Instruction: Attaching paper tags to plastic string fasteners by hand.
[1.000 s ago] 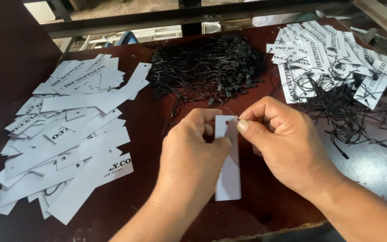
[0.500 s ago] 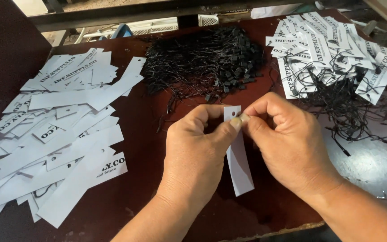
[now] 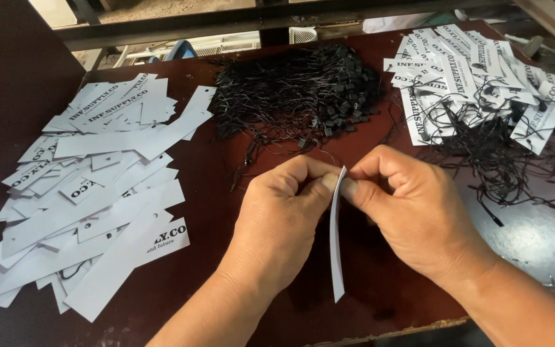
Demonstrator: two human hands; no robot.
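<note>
dark red table (image 3: 226, 193): white tag (image 3: 335, 250) pinched between left hand (image 3: 277, 225), right hand (image 3: 412, 212).

Dark reddish-brown wooden table (image 3: 226, 186), worn and scuffed, filling most of the frame. At left, spread from upper left down to lower left, a loose heap of long white paper tags with black print (image 3: 91, 193), overlapping at many angles. At top centre, a dense pile of thin black strings with small black plastic locks (image 3: 297, 96). At upper right, a heap of white printed tags already fitted with black strings (image 3: 483, 83), loose cords trailing down toward the right edge onto a greyer, worn patch of tabletop (image 3: 534, 238).
</note>
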